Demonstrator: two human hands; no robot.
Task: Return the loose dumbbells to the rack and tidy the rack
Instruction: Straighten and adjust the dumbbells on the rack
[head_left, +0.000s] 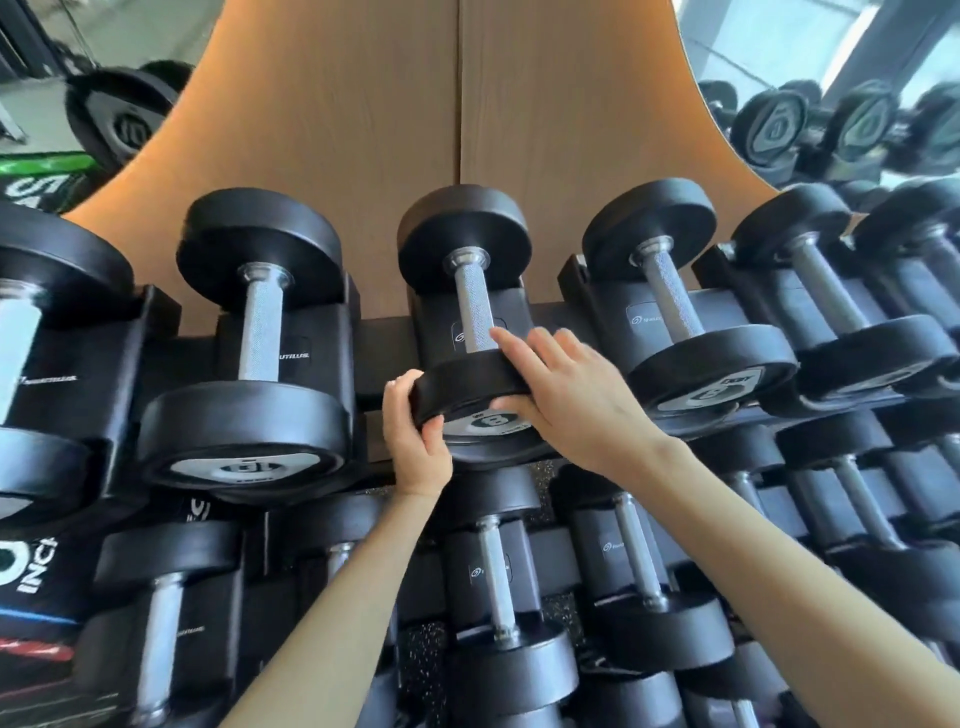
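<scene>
1. Dumbbell (471, 312) marked 8 lies in a cradle on the top tier of the rack (379, 364). Its near head sits between the two sets of fingers, and its far head is up by the wooden panel (337, 130).
2. Left hand (415, 441): the thumb is on the head's rim and the fingers (432, 423) curl onto the numbered face (a firm grasp on the left edge).
3. Right hand (576, 400): the fingers (519, 345) lie over the top of the rim, tips reaching the knurled handle. The thumb presses on the face beneath, so the head is pinched.
4. Left of the left fingers sits a bigger dumbbell marked 10 (260, 332). Right of the right fingers is another 8 (670, 301). Each rests in its own cradle.
5. Below both wrists, the lower tier holds more dumbbells (493, 577).
</scene>
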